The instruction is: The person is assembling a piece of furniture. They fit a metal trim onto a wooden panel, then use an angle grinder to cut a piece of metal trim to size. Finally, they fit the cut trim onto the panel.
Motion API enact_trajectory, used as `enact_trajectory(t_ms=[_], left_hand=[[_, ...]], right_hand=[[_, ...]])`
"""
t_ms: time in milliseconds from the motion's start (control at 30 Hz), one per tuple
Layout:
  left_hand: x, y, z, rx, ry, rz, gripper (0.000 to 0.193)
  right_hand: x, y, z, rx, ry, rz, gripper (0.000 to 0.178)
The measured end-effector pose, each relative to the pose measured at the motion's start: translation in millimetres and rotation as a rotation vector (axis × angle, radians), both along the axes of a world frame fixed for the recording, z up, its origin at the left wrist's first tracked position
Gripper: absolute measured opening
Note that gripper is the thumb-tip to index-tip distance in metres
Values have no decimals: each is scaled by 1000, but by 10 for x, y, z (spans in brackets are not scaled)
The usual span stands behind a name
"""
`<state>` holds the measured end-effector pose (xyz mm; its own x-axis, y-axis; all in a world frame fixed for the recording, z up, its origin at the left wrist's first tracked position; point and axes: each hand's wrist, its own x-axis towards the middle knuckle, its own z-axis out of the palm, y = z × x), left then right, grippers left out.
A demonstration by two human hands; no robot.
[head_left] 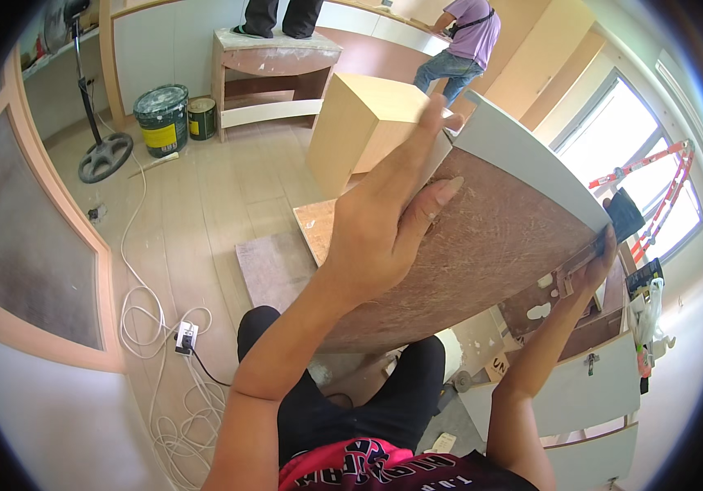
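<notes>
A large brown wooden board (507,221) with a white facing along its curved edge (523,155) stands tilted in front of me, above my knees. My left hand (376,225) grips its near upper left corner, thumb pressed on the brown face and fingers over the edge. At the board's right end, my right hand (601,260) is closed on a dark, folded piece that looks like sandpaper (626,214), held against the white edge. Part of the right hand's fingers is hidden behind the board and the dark piece.
Left on the floor lie a power strip (187,337) and tangled white cable (179,438). A pale cabinet box (368,123), paint buckets (161,119) and a fan stand (104,157) stand ahead. One person stands on a bench (278,61), another (466,37) works behind. White panels (564,385) lie right.
</notes>
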<state>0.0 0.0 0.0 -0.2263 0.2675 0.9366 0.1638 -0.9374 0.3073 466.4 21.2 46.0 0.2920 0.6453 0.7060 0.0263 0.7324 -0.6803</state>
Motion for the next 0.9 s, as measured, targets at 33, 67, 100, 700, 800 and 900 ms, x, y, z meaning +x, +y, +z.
enact_trajectory(t_ms=[33,67,100,700,800,900], left_hand=[[-64,-10,-15,-64,0,-50,58],[-99,17,-22,-78,-3,-60,58],[-114,37,-27,-92,-13,-72,58],[209,-162,405,-248,150,-223,106],[464,-316,445,-195,-82,-410,111],[532,-337,423,-230,-88,-494,113]], right_hand=[[-62,30,-21,5,8,-2,64],[-113,63,-47,9,17,-4,62],[-116,82,-47,15,27,-9,61],[111,-141,98,56,40,-97,64],[298,-329,253,100,133,-78,58],[848,-427,190,132,238,-36,50]])
